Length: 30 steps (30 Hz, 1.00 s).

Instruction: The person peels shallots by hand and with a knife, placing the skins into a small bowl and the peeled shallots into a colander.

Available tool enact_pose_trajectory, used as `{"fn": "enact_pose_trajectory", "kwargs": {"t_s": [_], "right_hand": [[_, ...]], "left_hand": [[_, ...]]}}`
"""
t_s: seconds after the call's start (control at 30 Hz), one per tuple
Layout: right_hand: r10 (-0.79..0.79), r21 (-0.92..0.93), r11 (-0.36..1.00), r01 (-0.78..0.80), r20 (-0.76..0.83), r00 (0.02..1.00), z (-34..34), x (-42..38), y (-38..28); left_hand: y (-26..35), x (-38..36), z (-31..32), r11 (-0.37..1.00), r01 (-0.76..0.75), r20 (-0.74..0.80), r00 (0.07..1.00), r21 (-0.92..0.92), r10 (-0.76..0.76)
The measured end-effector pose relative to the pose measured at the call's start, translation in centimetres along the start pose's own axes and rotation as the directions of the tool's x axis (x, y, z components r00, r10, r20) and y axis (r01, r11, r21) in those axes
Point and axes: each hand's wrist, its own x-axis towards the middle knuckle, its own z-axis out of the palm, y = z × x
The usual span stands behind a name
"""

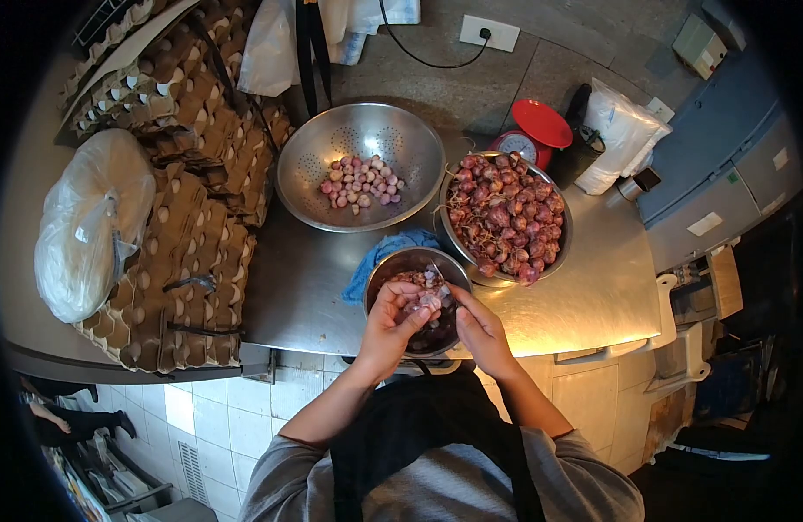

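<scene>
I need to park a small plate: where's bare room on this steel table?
Most room: the table right and in front of the red onions. A smaller patch lies between the egg trays and blue cloth, in front of the colander. Crowded: the back, with colander, onions and scale; and the bowl under left hand and right hand.

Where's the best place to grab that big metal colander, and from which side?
Probably by the near-left rim of the colander, coming from your own side: its wide round rim faces bare counter there, while egg trays crowd its left and the onion bowl sits close on its right.
</scene>
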Motion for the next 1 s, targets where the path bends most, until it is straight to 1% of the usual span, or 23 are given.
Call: {"fn": "enact_pose_trajectory", "kwargs": {"t_s": [0.03, 0.1, 0.17, 0.23, 0.3, 0.37, 0.47, 0.57, 0.67, 0.77, 0.97, 1.0], "right_hand": [[0.04, 0.029, 0.999, -0.04, -0.005, 0.999, 0.0, 0.1, -0.3], [-0.012, 0.032, 0.999, 0.012, -0.016, 1.0, 0.0, 0.3, 0.1], [-0.197, -0.021, 0.98, 0.196, -0.026, 0.98, 0.0, 1.1, 1.7], [-0.212, -0.06, 0.976, 0.209, -0.04, 0.976, -0.2, 1.2, 2.0], [-0.135, -0.003, 0.991, 0.135, -0.023, 0.991, -0.2, 1.0, 1.4], [0.031, 0.141, 0.989, -0.036, 0.038, 0.999, 0.1, 0.0, -0.6], [0.018, 0.172, 0.985, -0.019, 0.01, 1.0, 0.8, -0.4, -0.6], [0.084, 0.204, 0.973, -0.104, 0.105, 0.991, 0.9, -0.7, -0.9], [0.053, 0.147, 0.987, -0.068, 0.104, 0.993, 1.4, -0.6, -0.5], [0.081, 0.143, 0.985, -0.096, 0.109, 0.991, 1.1, -0.4, -0.4], [0.07, 0.087, 0.993, -0.074, 0.046, 0.996, -0.3, 0.4, -0.2], [0.05, 0.078, 0.996, -0.051, 0.026, 0.998, -0.2, 0.4, -0.4]], "left_hand": [[0.2, 0.0, 0.2, 0.999, 0.018, 0.008, 1.0, -0.031, -0.018], [0.3, 0.0, 0.1, 0.994, 0.055, 0.013, 0.998, -0.09, -0.054], [0.1, 0.1, -0.1, 0.985, 0.092, 0.009, 0.996, -0.144, -0.091], [0.2, 0.1, -0.3, 0.986, 0.1, -0.004, 0.995, -0.132, -0.102], [0.2, 0.2, -0.4, 0.984, 0.105, -0.018, 0.994, -0.143, -0.108], [0.2, 0.3, -0.3, 0.978, 0.109, -0.027, 0.993, -0.175, -0.115], [0.6, 0.3, 0.0, 0.964, 0.144, -0.052, 0.986, -0.222, -0.159], [0.3, 0.4, 0.1, 0.985, 0.115, -0.107, 0.986, -0.131, -0.129], [-0.3, 0.4, -0.1, 0.998, 0.046, -0.116, 0.992, -0.044, -0.051], [-0.5, 0.5, -0.6, 0.998, 0.059, -0.121, 0.991, -0.002, -0.058], [0.4, 0.3, 0.2, 0.993, 0.079, -0.08, 0.993, -0.087, -0.086], [0.4, 0.3, 0.2, 0.995, 0.061, -0.093, 0.993, -0.076, -0.068]]}}
